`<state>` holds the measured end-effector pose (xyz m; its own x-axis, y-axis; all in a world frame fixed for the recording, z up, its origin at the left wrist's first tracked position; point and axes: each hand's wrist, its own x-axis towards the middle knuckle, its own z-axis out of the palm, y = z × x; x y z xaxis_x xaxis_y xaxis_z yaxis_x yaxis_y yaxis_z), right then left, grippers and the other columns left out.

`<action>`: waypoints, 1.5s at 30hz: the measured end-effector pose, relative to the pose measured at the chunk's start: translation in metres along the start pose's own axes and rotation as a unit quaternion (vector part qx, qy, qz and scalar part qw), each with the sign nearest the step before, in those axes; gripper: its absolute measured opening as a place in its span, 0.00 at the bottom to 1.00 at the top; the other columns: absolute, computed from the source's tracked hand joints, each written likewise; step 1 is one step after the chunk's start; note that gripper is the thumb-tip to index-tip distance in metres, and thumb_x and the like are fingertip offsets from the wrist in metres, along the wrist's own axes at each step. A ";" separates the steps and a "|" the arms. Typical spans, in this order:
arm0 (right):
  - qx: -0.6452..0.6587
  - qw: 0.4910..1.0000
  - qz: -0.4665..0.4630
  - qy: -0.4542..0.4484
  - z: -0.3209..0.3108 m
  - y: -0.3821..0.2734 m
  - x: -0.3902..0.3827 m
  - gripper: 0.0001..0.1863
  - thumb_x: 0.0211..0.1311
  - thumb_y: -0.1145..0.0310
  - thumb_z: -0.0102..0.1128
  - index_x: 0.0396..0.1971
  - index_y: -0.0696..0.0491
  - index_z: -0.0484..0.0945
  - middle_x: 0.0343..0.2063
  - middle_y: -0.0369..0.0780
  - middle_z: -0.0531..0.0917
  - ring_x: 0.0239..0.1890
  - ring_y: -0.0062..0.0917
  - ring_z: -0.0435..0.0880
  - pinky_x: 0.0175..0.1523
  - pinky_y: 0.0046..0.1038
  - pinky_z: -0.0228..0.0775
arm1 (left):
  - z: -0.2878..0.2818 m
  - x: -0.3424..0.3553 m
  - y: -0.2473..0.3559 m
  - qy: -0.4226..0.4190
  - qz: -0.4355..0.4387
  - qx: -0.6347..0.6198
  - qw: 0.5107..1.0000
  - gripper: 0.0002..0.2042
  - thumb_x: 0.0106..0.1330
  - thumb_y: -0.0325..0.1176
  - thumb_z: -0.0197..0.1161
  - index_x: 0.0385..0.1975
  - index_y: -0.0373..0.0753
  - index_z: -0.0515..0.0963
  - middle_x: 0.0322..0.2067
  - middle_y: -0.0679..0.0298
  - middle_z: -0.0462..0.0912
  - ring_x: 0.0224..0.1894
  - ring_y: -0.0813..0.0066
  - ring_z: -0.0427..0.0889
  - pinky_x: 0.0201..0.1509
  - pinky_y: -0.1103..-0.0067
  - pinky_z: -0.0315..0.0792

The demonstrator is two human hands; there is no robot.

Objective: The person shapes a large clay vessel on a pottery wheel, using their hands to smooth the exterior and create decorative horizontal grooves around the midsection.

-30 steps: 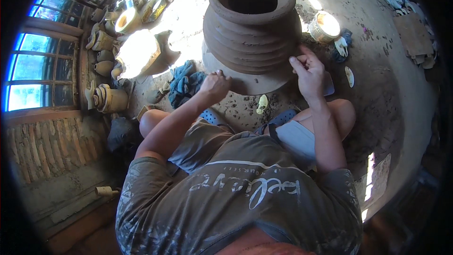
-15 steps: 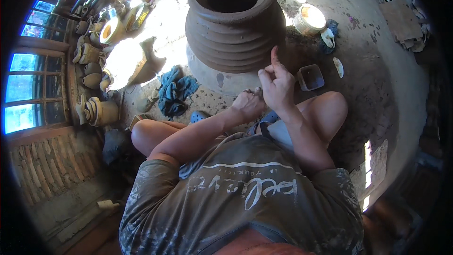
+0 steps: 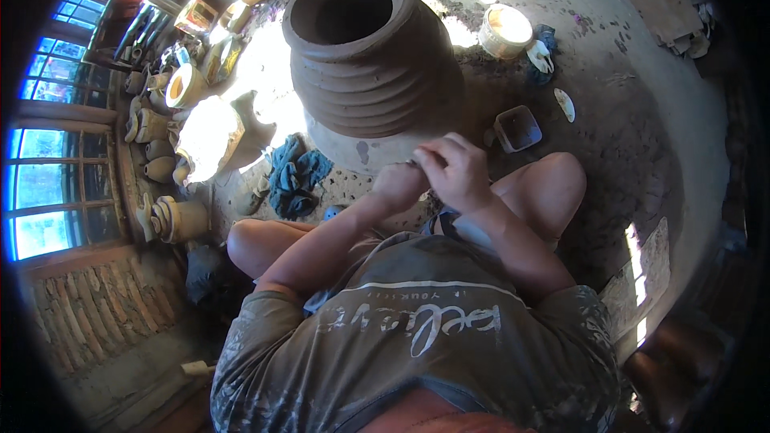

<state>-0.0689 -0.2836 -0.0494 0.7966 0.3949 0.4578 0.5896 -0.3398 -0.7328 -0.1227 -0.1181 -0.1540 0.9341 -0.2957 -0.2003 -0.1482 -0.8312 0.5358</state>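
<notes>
Just in front of a large ribbed clay pot (image 3: 375, 84), my two hands meet above my crossed legs. My left hand (image 3: 399, 188) is closed in a loose fist, its fingertips turned away from view. My right hand (image 3: 459, 172) curls against it, thumb and forefinger pinched together at the left hand's knuckles. Something small and dark may lie between them, too hidden to name. The pot is wide-mouthed with a thick rim, and it stands upright on a pale round base (image 3: 353, 147). Neither hand touches the pot.
A clear square tub (image 3: 518, 129) sits right of the pot, with a pale bucket (image 3: 506, 31) farther back. A crumpled teal cloth (image 3: 295, 178) lies at the left. Several clay vessels (image 3: 178, 218) line the wall under the windows. A flat white piece (image 3: 565, 105) rests on the floor.
My right hand has lowered its raised finger and curled in against my left hand. My left fist has turned slightly. The whole view has shifted, so the pot appears farther left and tilted.
</notes>
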 end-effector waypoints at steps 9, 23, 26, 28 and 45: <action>0.035 0.980 -0.075 -0.179 0.009 0.024 -0.031 0.09 0.65 0.70 0.68 0.40 0.59 0.84 0.38 0.46 0.85 0.41 0.43 0.86 0.46 0.41 0.80 | -0.060 -0.047 0.025 0.003 -0.124 -0.534 0.836 0.27 0.86 0.53 0.45 0.39 0.35 0.81 0.22 0.65 0.82 0.22 0.79 0.78 0.31 0.80 0.72; 0.049 0.993 -0.024 -0.103 0.019 0.018 -0.034 0.08 0.63 0.74 0.68 0.42 0.58 0.86 0.37 0.49 0.87 0.37 0.45 0.89 0.44 0.40 0.82 | -0.071 -0.060 0.015 0.067 -0.166 -0.466 0.867 0.18 0.84 0.47 0.52 0.48 0.35 0.77 0.36 0.64 0.85 0.34 0.77 0.82 0.36 0.78 0.73; 0.073 0.996 0.042 -0.028 0.003 0.005 -0.014 0.08 0.63 0.75 0.69 0.41 0.58 0.87 0.36 0.48 0.87 0.36 0.42 0.89 0.44 0.36 0.83 | -0.062 -0.055 -0.025 0.172 -0.170 -0.182 0.953 0.18 0.84 0.44 0.50 0.52 0.33 0.76 0.48 0.51 0.85 0.43 0.60 0.85 0.45 0.65 0.77; 0.124 0.987 0.097 0.028 -0.007 -0.006 0.004 0.07 0.63 0.75 0.70 0.40 0.59 0.87 0.36 0.47 0.88 0.36 0.40 0.90 0.43 0.34 0.83 | -0.037 -0.053 -0.055 0.173 -0.175 -0.013 0.969 0.19 0.82 0.44 0.50 0.54 0.32 0.76 0.56 0.44 0.81 0.51 0.49 0.83 0.53 0.58 0.77; -0.019 0.997 -0.051 0.063 0.027 -0.030 0.071 0.08 0.57 0.73 0.75 0.26 0.54 0.81 0.27 0.41 0.85 0.31 0.39 0.86 0.39 0.39 0.79 | -0.022 -0.033 -0.030 0.018 -0.215 0.166 0.962 0.19 0.73 0.36 0.51 0.54 0.26 0.78 0.64 0.33 0.70 0.67 0.37 0.72 0.67 0.50 0.69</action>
<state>-0.0339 -0.2225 -0.0088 0.7417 0.3198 0.5895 0.6706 -0.3366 -0.6611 -0.1420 -0.0725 -0.1454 0.9421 0.1212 -0.3127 0.1649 -0.9793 0.1175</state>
